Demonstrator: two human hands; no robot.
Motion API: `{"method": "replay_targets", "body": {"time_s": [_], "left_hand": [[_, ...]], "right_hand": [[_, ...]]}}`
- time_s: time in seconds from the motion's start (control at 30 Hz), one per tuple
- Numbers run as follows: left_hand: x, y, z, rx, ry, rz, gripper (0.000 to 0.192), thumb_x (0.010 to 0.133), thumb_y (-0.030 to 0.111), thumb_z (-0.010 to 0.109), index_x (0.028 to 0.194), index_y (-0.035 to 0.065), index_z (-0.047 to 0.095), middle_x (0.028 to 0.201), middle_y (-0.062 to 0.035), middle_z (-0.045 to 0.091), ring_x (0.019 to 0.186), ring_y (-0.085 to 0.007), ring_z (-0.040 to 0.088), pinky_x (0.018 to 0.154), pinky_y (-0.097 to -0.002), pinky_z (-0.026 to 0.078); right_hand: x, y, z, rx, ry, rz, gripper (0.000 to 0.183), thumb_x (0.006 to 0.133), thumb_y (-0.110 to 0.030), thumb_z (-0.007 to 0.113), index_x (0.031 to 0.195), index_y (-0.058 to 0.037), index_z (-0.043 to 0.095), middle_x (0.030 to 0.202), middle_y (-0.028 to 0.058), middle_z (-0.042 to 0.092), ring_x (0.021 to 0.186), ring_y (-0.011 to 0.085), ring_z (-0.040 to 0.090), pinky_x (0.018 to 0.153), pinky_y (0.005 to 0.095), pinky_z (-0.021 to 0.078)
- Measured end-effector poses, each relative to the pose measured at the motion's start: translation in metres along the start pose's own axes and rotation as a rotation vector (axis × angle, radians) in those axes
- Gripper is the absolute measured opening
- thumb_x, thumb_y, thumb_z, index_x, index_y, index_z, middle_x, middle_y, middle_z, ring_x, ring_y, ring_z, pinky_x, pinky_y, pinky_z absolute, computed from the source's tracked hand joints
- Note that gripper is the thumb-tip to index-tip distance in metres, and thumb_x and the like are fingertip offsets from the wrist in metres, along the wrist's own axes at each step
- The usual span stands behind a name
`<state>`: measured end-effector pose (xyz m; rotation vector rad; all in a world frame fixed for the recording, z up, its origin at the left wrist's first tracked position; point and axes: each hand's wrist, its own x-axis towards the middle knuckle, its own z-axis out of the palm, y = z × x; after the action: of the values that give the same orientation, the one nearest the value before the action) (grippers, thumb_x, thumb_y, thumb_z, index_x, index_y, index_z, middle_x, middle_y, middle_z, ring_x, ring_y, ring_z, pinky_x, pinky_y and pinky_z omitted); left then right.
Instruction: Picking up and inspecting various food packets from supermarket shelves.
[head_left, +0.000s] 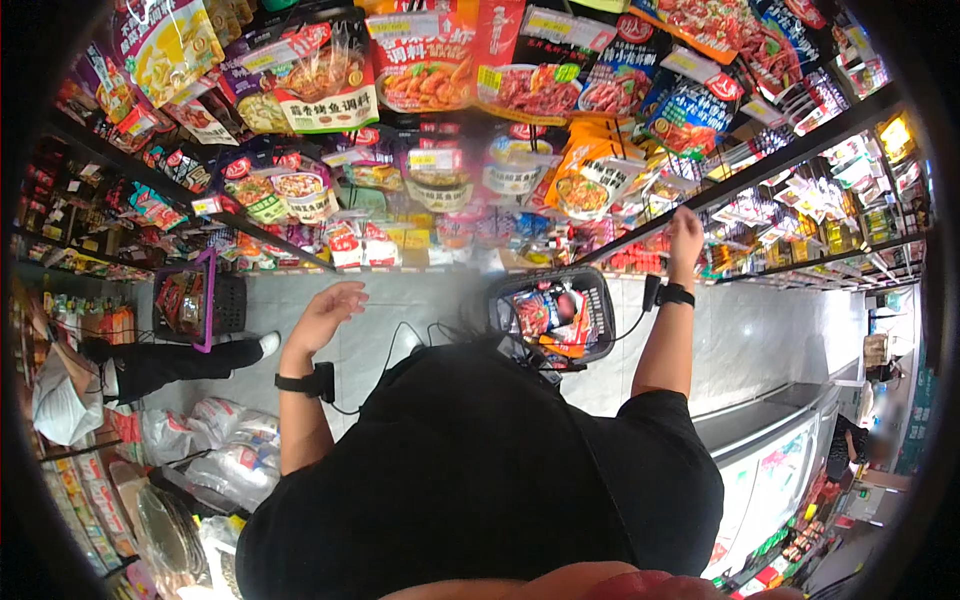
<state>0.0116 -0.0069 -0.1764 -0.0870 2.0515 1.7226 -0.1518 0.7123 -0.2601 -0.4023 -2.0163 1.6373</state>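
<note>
My left hand (326, 315) hangs in front of the shelving above the floor, fingers loosely bent and nothing in it. Farther right, my right hand (684, 234) is raised near a dark shelf post (709, 191), close to small hanging packets (667, 187). Its fingers are bent, and whether they grip anything is unclear. Seasoning pouches hang on hooks before me, among them an orange pouch (589, 176) and a blue pouch (690, 112) with crayfish pictured. Below, between my hands, a dark plastic shopping basket (600, 289) holds several pouches.
Another shopping basket (229, 304) with a purple handle stands at left, near a person in dark trousers (172, 367). Bagged goods (232, 457) lie behind my left arm. A lit glass-fronted cabinet (772, 465) stands at right, with another person (847, 446) beyond. Cables run from both wrist straps.
</note>
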Motion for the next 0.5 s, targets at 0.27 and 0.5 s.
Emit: {"method": "replay_targets", "body": {"time_s": [0.27, 0.5], "left_hand": [[-0.013, 0.002, 0.01, -0.021, 0.112, -0.034, 0.038, 0.1, 0.028, 0.058, 0.132, 0.0078, 0.056, 0.114, -0.0067, 0.069, 0.098, -0.0153, 0.064, 0.085, -0.0299, 0.047], [-0.036, -0.002, 0.014, -0.014, 0.166, -0.074, 0.037, 0.1, 0.028, 0.058, 0.131, 0.0074, 0.057, 0.113, -0.0055, 0.069, 0.099, -0.0149, 0.063, 0.085, -0.0301, 0.047]], "right_hand": [[0.105, -0.162, 0.07, 0.051, 0.067, -0.028, 0.088, 0.074, -0.032, 0.088, 0.138, 0.0044, 0.041, 0.123, 0.0155, 0.06, 0.109, 0.0208, 0.06, 0.088, 0.0314, 0.0482], [0.171, -0.074, 0.057, -0.194, 0.123, 0.023, 0.129, 0.055, -0.044, 0.096, 0.146, 0.0119, 0.023, 0.143, 0.0215, 0.048, 0.125, 0.0321, 0.052, 0.104, 0.0364, 0.0412]]}}
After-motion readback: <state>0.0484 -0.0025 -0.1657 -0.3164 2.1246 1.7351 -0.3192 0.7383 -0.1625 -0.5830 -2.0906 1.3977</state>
